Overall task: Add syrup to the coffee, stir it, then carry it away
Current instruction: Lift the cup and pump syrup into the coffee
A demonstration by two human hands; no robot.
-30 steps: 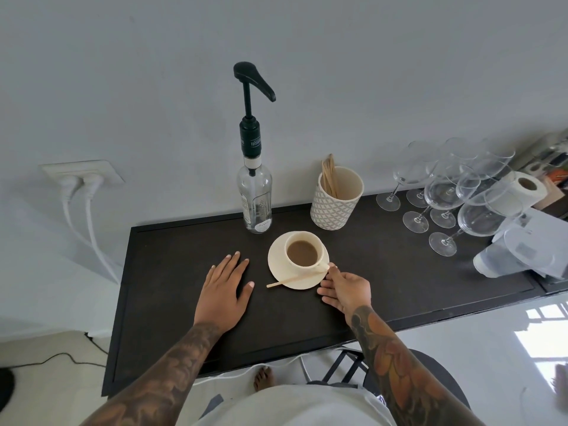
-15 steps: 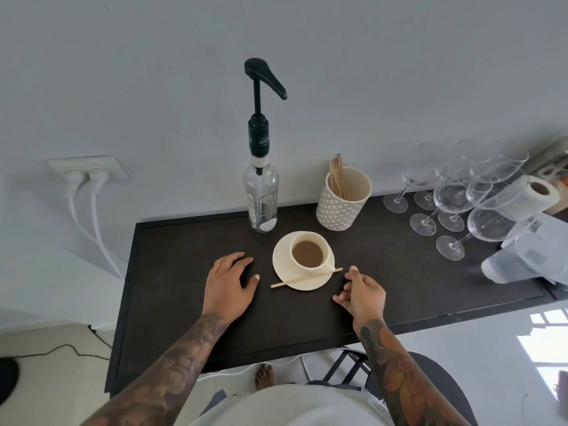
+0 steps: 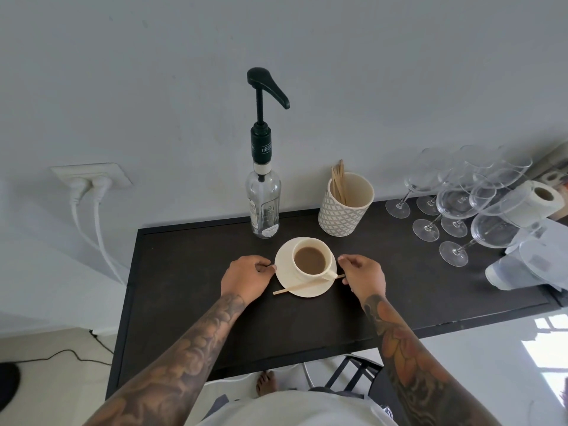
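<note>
Head view: the dark tabletop [image 3: 184, 302] runs left to right against a pale wall, its raised rim visible along the back and left edges. The saucer [image 3: 284, 272] sits near the middle of the depth, a little nearer the back edge, with the coffee cup [image 3: 310, 260] on it, full of light brown coffee and its handle turned toward the front right. A wooden stir stick [image 3: 302, 285] lies across the front of the saucer, its long axis running from front left to back right, both ends overhanging the rim.

The left hand [image 3: 246, 279] curls at the saucer's left rim, fingertips touching it; the right hand [image 3: 364, 278] does the same at the right rim. Whether either has truly clamped the rim I cannot tell.

Just behind the saucer stands the syrup bottle [image 3: 264, 207] at the back edge, upright, pump spout pointing right. Right of it is a patterned holder [image 3: 345, 207] of sticks. Wine glasses [image 3: 455, 210] crowd the back right corner.

Bare tabletop lies open to the left and along the front edge.
</note>
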